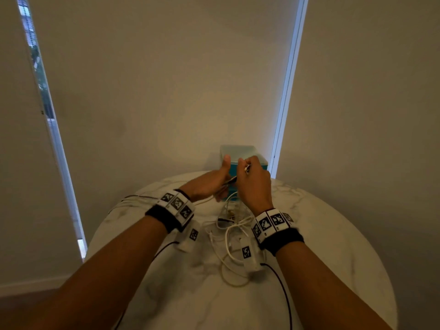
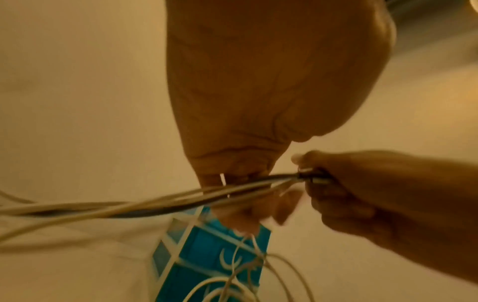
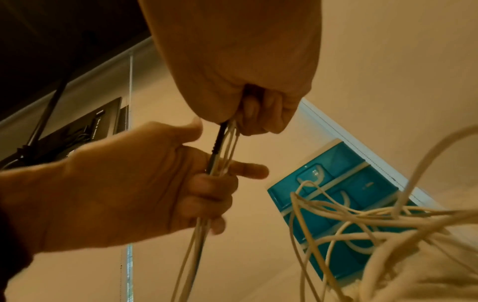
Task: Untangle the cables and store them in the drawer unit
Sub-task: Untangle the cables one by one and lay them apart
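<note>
At frame centre, round marble table (image 1: 321,246); teal drawer unit (image 1: 247,160) at its far edge, drawers closed. Loose white cable tangle (image 1: 232,231) on table below hands. Left hand (image 1: 209,184) curled round cable bundle (image 3: 220,155); right hand (image 1: 253,181) pinches same bundle's plug ends.

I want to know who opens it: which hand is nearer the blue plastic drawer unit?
Left, narrowly. The left hand overlaps the blue plastic drawer unit at its left edge; the right hand is in front, pinching cable ends.
</note>
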A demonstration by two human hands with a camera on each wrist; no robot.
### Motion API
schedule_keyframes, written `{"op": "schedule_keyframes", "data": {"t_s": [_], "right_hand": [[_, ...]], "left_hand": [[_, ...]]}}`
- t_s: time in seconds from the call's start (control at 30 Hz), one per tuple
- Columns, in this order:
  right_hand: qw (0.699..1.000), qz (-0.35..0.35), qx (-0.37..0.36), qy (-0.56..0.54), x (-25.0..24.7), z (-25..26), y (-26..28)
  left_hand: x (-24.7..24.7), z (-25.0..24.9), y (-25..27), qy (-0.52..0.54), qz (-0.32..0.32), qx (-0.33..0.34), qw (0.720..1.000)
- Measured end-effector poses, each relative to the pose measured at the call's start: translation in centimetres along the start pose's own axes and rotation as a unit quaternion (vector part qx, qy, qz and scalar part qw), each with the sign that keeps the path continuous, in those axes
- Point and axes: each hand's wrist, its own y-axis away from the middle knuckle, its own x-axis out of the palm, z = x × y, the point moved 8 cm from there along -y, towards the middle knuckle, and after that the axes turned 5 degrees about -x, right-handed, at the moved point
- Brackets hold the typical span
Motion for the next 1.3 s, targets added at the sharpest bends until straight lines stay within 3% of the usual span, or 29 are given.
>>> {"op": "schedule_keyframes", "data": {"t_s": [0.13, 0.2, 0.3, 0.37, 0.4, 0.5, 0.67, 0.83, 0.93, 1.0, 1.13, 1.2, 1.3], "right_hand": [[0.986, 0.107, 0.107, -0.074, 0.7, -2.6, 0.9], [0.967, 0.15, 0.162, -0.123, 1.1, -4.0, 2.1], [0.95, 0.26, 0.142, -0.099, 2.2, -5.3, 4.0], [0.926, 0.348, 0.14, -0.05, 3.5, -7.1, 5.6], [0.919, 0.356, 0.165, -0.035, 3.8, -8.7, 6.0], [0.937, 0.254, 0.241, 0.012, 2.1, -13.1, 5.3], [0.968, 0.083, 0.238, -0.007, -1.4, -15.7, 4.1], [0.987, 0.047, 0.141, -0.062, -2.8, -12.7, 4.0], [0.99, 0.025, 0.132, -0.045, -4.2, -11.2, 4.2], [0.983, 0.085, 0.145, -0.075, -4.0, -10.1, 4.6], [0.918, 0.361, 0.167, 0.0, -0.2, -9.3, 7.5], [0.894, 0.413, 0.167, 0.037, 0.5, -10.0, 8.4], [0.896, 0.412, 0.154, 0.052, 0.6, -10.6, 8.4]], "left_hand": [[-0.4, 2.1, -1.1, -0.052, -0.081, -0.034, 0.995], [-1.3, 4.3, -2.3, -0.011, -0.098, -0.048, 0.994], [-2.0, 6.4, -2.9, 0.126, -0.113, -0.072, 0.983], [-2.0, 7.0, -3.1, 0.163, -0.133, -0.062, 0.976], [-1.9, 7.4, -3.2, 0.171, -0.145, -0.056, 0.973], [-1.5, 8.9, -3.9, 0.199, -0.177, -0.05, 0.963], [0.5, 10.4, -4.3, 0.217, -0.153, -0.054, 0.962], [1.4, 10.9, -4.0, 0.192, -0.134, -0.07, 0.97], [1.5, 10.9, -3.7, 0.199, -0.134, -0.074, 0.968], [1.5, 11.0, -3.6, 0.199, -0.141, -0.077, 0.967], [1.8, 11.1, -3.5, 0.185, -0.135, -0.078, 0.97], [1.9, 11.1, -3.4, 0.181, -0.131, -0.079, 0.972], [2.0, 10.9, -3.2, 0.184, -0.121, -0.077, 0.972]]}}
